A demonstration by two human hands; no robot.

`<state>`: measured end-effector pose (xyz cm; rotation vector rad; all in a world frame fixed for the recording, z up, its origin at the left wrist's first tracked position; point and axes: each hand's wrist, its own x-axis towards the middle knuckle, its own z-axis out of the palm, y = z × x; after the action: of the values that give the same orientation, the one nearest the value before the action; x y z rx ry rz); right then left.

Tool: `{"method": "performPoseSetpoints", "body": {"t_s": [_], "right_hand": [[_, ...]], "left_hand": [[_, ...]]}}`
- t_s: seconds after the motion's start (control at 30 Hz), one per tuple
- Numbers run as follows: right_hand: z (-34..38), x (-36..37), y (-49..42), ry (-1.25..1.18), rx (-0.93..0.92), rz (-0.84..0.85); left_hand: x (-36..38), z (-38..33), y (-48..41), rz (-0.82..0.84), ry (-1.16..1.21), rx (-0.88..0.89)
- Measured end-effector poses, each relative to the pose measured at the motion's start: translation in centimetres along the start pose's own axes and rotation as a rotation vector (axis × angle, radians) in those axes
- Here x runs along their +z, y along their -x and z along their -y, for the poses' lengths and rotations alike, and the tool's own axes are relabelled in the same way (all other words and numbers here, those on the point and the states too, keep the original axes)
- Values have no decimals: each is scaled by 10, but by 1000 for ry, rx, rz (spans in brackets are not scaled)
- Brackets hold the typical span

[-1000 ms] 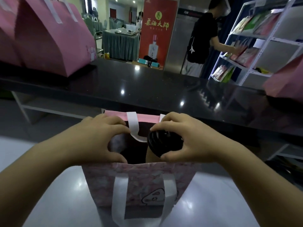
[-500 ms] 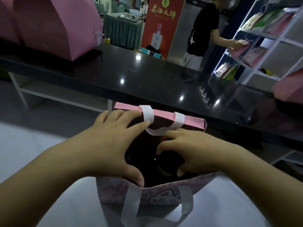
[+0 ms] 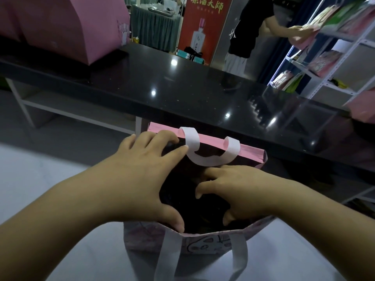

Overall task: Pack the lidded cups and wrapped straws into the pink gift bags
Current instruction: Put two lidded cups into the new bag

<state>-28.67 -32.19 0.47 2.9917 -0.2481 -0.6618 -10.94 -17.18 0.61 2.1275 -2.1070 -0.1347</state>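
At the near middle of the pale tabletop (image 3: pixel 40 179), the pink gift bag (image 3: pixel 203 243) stands upright with its mouth open, its far rim close under the edge of the black counter (image 3: pixel 182 94). The left hand (image 3: pixel 142 179) spans the left side of the mouth, straight fingers on the far rim beside the white handle (image 3: pixel 205 157) and thumb on the near rim. Its grip is loose and spread, bracing the bag and not clasping anything. The right hand (image 3: pixel 239 189) reaches into the mouth with fingers and thumb curled downward. The inside is too dark to show a lidded cup, so whether that grip has hold of anything cannot be told. The step in hand looks like seating a cup in the bottom of the bag. The next move probably calls for drawing the right hand straight up without snagging the drooping handle, then fetching a wrapped straw, none of which is in view. Room is tight at the far side, where the counter edge hangs over the rim. The tabletop to the left and near the person leaves free space. Other pink bags (image 3: pixel 71 27) sit well apart on the counter's far left, and a person (image 3: pixel 249 27) stands at a shelf (image 3: pixel 334 57) beyond.
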Motion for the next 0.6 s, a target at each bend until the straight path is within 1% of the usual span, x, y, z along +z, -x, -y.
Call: {"method": "performPoseSetpoints", "body": {"t_s": [0.27, 0.4, 0.6], "right_hand": [[-3, 4, 3, -44, 32, -5], [5, 17, -3, -37, 8, 49], [4, 17, -4, -33, -47, 25]], "left_hand": [[0, -2, 2, 15, -22, -5], [0, -4, 3, 4, -11, 6], [2, -5, 4, -5, -1, 1]]}}
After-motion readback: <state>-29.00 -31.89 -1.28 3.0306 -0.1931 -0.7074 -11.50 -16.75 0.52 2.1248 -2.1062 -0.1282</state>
